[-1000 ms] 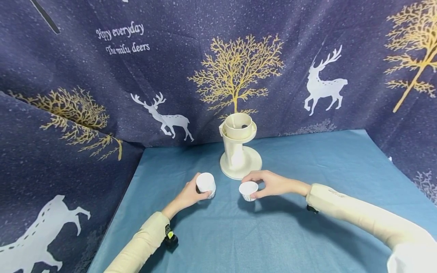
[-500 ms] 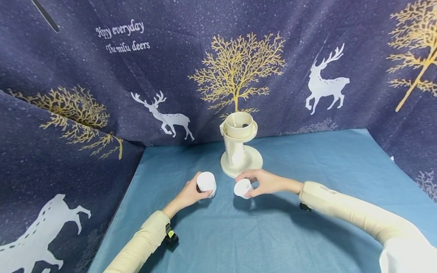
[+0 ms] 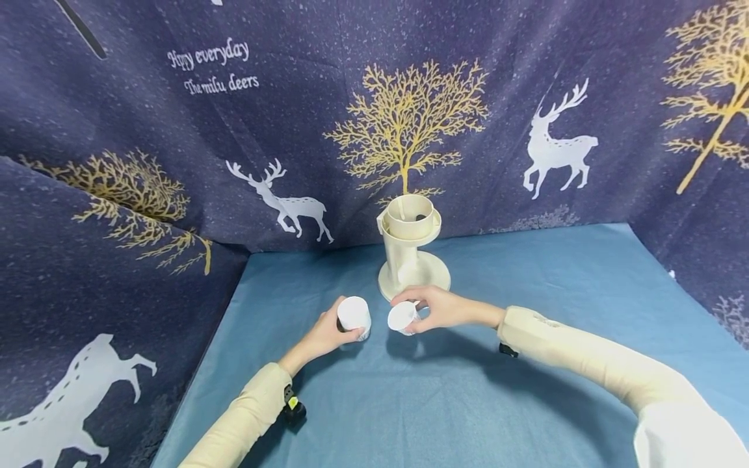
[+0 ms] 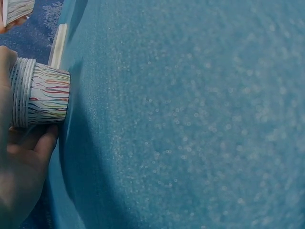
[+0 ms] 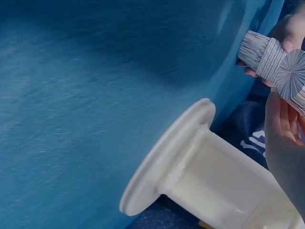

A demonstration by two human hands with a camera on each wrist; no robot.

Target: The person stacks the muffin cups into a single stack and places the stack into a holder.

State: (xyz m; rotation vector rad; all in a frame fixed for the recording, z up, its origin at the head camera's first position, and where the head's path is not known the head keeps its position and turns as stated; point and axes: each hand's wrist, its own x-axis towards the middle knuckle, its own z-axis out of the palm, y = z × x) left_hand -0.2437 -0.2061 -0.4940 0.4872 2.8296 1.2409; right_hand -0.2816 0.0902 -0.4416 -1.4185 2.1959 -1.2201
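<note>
My left hand (image 3: 324, 335) grips a stack of nested paper cups (image 4: 49, 95), white with coloured wavy lines, from its left side. The stack is upright at the cloth, its rims layered at the top. My right hand (image 3: 439, 308) pinches a small paper cup (image 3: 402, 317) between thumb and fingers. That cup hangs above the table just right of the stack, tilted with its mouth slightly to the left. Its ribbed round base (image 5: 291, 74) shows in the right wrist view, overlapping the stack there. Whether it is one cup or more nested cannot be seen.
A cream plastic stand (image 3: 404, 260) with a round base and an open cylindrical top stands behind the hands, close to the right hand. Blue cloth (image 3: 374, 403) covers the table. A dark curtain (image 3: 281, 117) with deer and trees hangs behind and at the sides.
My right hand has moved left with its cup, towards the stack, and the cup has tilted. The left hand and the stack stay in place.
</note>
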